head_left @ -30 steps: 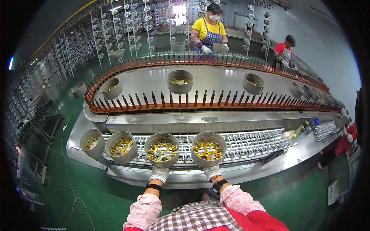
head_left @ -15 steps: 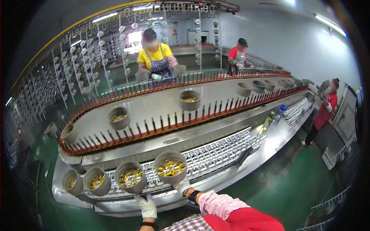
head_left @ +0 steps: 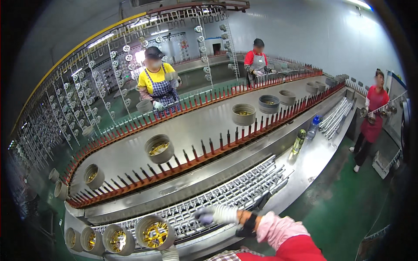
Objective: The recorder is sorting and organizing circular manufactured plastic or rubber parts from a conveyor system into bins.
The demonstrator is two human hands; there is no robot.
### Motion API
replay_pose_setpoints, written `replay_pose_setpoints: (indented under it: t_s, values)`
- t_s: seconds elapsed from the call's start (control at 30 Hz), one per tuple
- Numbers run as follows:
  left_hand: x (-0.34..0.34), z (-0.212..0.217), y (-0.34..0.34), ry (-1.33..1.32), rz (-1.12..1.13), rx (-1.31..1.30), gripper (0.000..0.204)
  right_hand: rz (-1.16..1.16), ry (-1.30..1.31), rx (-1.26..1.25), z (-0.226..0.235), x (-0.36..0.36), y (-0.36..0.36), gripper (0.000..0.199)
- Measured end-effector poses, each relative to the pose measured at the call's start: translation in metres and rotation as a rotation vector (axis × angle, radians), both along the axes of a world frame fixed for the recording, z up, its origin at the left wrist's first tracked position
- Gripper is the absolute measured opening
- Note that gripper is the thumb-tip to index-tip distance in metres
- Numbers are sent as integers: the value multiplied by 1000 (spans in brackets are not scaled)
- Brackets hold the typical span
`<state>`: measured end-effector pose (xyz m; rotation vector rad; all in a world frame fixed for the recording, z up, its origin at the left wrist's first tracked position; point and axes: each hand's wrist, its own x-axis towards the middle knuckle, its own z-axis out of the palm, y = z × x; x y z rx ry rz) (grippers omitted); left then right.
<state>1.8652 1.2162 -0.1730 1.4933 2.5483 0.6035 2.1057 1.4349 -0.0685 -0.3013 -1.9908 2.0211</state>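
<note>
A short row of grey cylindrical cups with gold spoked parts inside stands at the lower left. The largest and rightmost is a grey cup (head_left: 154, 232). My left hand (head_left: 169, 252), in a whitish glove, shows only partly at this cup's lower right edge; its fingers are hidden. My right hand (head_left: 217, 215), gloved and blurred, reaches leftward over a rack of silver bars (head_left: 235, 191). Its fingers look stretched out, and nothing shows in them. The neighbouring grey cup (head_left: 118, 240) sits just left of the rightmost one.
Beyond the rack runs a looped conveyor with upright red-and-black pins (head_left: 204, 150). More cups stand inside its loop, including one grey cup (head_left: 159, 148). A green bottle (head_left: 298, 142) and blue-capped bottle (head_left: 313, 128) stand on the bench. Three people work farther off.
The view has swung right. My right hand has come away from the rightmost cup, which now sits close to its neighbour. My left hand has gone from the neighbouring cup to the rightmost one.
</note>
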Motion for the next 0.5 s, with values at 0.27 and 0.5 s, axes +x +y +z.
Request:
replay_pose_setpoints:
  t_s: [0.27, 0.5]
  values:
    - [30, 2, 22, 220, 149, -328, 21, -1130, -279, 519, -20, 178, 290, 30]
    - [12, -23, 20, 163, 52, -204, 26, -1459, -337, 419, -79, 218, 458, 61]
